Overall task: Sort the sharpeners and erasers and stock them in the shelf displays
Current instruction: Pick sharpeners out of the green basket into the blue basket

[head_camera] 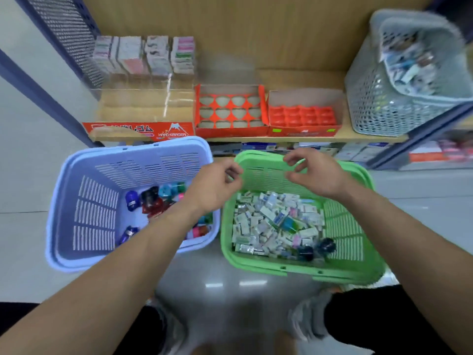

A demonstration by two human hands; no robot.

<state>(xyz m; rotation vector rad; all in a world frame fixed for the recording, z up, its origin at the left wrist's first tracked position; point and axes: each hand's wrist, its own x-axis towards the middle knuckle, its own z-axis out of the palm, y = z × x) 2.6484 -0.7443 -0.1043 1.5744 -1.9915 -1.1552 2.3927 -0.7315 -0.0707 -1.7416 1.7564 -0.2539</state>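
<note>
Left grip held over gap btw baskets, fingers curled; whether anything pinched can't be told, blurred. Right grip held over far rim of green basket, fingers loosely curved, nothing seen inside. Erasers heaped in green basket, few dark sharpeners mixed in at near right. Coloured sharpeners laid in purple basket, just left of green one. On shelf beyond: HARD ERASER box at left, holed red tray in middle, grey basket at right

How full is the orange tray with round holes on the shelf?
Empty. Each round hole in the orange tray shows a bare pale bottom, with nothing seated in it.
</note>
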